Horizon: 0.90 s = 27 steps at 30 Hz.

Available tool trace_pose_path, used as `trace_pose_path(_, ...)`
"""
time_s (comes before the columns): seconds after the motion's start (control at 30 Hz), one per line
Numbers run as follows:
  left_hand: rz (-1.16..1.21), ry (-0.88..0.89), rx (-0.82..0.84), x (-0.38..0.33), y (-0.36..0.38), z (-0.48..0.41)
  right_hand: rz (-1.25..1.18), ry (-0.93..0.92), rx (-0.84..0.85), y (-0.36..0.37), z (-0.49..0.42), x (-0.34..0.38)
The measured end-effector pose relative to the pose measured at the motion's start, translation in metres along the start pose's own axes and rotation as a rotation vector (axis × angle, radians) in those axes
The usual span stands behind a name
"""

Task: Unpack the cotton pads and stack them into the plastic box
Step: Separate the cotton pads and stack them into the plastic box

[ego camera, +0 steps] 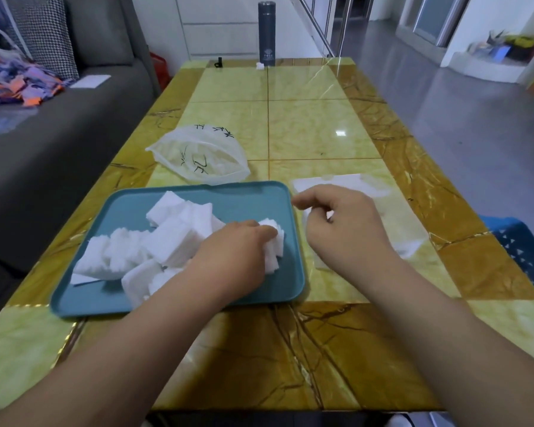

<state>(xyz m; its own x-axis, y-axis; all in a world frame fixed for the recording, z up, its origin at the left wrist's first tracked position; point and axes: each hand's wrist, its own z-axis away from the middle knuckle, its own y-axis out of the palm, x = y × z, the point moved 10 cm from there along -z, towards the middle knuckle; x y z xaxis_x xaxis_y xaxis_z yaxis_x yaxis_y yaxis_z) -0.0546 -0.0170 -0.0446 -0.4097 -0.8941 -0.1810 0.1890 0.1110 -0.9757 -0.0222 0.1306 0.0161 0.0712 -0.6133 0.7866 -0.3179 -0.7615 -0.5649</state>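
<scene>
Head view — left hand (235,251) half-hides its gripped cotton pads (273,245) — plastic box (413,243) faint.

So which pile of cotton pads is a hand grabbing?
The small stack by the teal tray's right edge, gripped by the left hand; the others lie loose further left.

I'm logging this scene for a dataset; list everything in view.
cotton pads: many, white, heaped on the tray
tray: one, teal, near table edge
bag: one, white with black print, behind the tray
plastic box: one, clear, right of the tray
flask: one, dark grey, table's far end
table: one, yellow-green and brown
sofa: one, grey, left
left hand: grips some cotton pads on the tray
right hand: fingers curled, over the plastic box
</scene>
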Motion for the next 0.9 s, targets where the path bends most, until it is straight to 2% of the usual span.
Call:
trace_pose_path(0.1,-0.006,0.025,-0.054,0.001,-0.006,0.01,-0.077,0.044,0.109,0.023,0.008,-0.004)
trace_pose_path(0.3,0.196,0.013,-0.16,0.026,-0.015,0.019,-0.112,0.09,0.119,0.029,0.01,-0.012)
trace_pose_path(0.53,0.343,0.049,-0.137,0.031,-0.017,0.019,-0.095,0.084,0.153,0.03,0.014,-0.008)
trace_pose_path(0.63,0.561,-0.019,-0.181,0.041,-0.027,0.022,-0.147,0.127,0.241,0.037,0.017,-0.009)
trace_pose_path(0.77,1.151,-0.094,-0.143,0.047,-0.028,0.027,-0.422,0.276,0.354,0.049,0.022,-0.016)
trace_pose_path(0.9,1.388,-0.098,-0.091,0.039,-0.023,0.028,-0.64,0.367,0.392,0.052,0.024,-0.014)
